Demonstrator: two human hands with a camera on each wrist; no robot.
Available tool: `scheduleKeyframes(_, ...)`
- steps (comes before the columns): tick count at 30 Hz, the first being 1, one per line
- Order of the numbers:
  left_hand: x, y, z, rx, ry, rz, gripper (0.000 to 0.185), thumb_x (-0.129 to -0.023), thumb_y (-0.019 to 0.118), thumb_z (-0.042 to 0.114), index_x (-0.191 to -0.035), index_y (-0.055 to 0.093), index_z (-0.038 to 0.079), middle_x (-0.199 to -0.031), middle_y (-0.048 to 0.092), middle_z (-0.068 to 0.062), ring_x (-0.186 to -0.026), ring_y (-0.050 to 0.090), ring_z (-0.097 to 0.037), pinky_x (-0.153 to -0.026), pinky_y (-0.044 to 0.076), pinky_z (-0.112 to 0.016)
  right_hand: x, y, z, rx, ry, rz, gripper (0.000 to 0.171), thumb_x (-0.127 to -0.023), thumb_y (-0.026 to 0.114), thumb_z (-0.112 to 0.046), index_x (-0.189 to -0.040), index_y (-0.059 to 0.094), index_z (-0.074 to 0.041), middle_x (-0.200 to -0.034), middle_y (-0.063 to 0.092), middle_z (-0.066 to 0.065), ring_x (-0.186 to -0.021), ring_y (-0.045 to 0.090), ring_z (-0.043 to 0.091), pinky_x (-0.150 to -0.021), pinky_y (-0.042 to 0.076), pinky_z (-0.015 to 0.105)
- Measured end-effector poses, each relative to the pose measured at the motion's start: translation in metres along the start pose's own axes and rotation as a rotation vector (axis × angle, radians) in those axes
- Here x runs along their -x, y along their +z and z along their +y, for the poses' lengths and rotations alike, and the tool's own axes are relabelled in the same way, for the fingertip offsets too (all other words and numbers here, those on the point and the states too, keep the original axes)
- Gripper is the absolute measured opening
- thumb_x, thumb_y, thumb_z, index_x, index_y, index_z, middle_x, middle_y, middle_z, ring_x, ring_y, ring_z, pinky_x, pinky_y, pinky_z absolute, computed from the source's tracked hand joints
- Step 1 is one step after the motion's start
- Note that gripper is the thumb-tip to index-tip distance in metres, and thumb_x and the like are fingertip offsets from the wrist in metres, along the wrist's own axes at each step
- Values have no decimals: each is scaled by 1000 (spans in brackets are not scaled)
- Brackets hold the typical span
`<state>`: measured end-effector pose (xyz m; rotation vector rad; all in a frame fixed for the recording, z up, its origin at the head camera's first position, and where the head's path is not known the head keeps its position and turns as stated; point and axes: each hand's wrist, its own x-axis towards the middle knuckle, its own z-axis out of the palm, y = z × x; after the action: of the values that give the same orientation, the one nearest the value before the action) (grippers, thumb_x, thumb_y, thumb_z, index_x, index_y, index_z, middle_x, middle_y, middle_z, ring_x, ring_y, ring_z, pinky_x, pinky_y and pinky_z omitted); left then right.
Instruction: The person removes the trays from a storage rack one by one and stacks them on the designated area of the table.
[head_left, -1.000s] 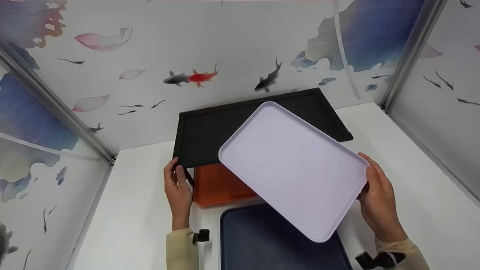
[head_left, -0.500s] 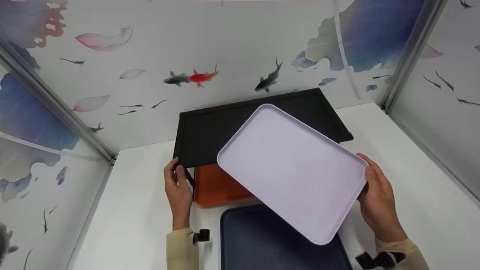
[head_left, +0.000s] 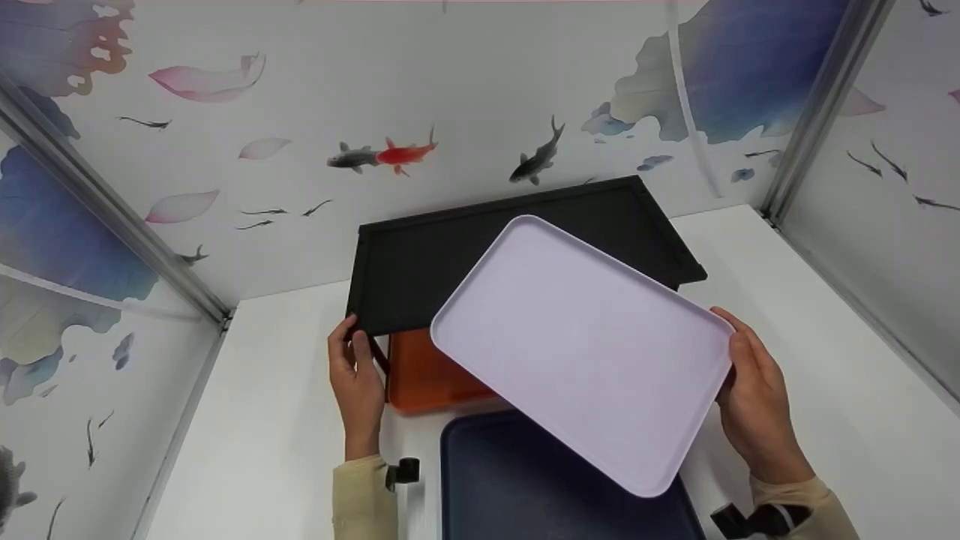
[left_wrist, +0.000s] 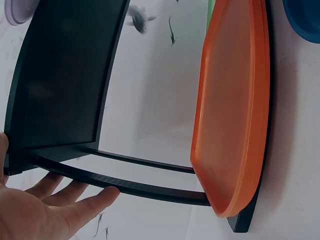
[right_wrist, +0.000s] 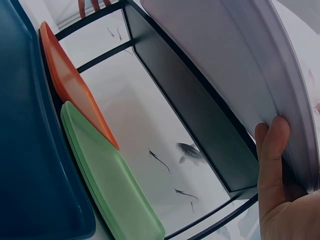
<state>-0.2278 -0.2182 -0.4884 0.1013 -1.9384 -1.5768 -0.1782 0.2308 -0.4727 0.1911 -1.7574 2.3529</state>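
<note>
A light lavender tray [head_left: 585,352] is raised and tilted, its right edge gripped by my right hand [head_left: 757,397]. It covers part of the black two-tier rack [head_left: 420,277]. At the rack's front left corner, my left hand [head_left: 358,397] holds the frame, with fingers against the side bar in the left wrist view. An orange tray [left_wrist: 227,110] sits on the lower tier at the left. Beside it on that tier lies a green tray [right_wrist: 110,175], which the lavender tray hides in the head view. The rack's upper shelf carries nothing where it shows.
A dark blue tray [head_left: 525,487] lies on the white table [head_left: 255,420] in front of the rack, partly beneath the raised tray. Printed wall panels [head_left: 465,82] stand close behind the rack and at both sides.
The lavender tray has shifted slightly left and down in the head view, with my right hand still gripping its edge. My left hand and the rack stay in place.
</note>
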Motion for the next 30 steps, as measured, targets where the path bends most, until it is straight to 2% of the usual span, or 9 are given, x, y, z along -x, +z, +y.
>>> scheduleKeyframes(11,0,1,0,-15,-14,3,38,-110,47,17,-147,47,9,-150,49,-10,-143,45,-26,-123,32,-47,1,0,0,-5,8,0,50,-111,38,-34,-155,39,-8,-135,51,10,-108,61,14,-84,59,25)
scheduleKeyframes(19,0,0,-4,1,-11,10,36,-110,48,15,-146,49,8,-148,51,-10,-142,45,-25,-123,31,-47,1,0,0,-1,13,-6,51,-111,39,-34,-154,39,-7,-134,53,10,-108,62,16,-84,59,26)
scheduleKeyframes(30,0,1,-1,6,-4,1,38,-110,48,19,-147,48,9,-149,50,-10,-143,44,-27,-122,32,-48,1,0,0,36,11,-11,50,-112,37,-34,-153,40,-6,-134,53,10,-109,62,16,-85,59,26)
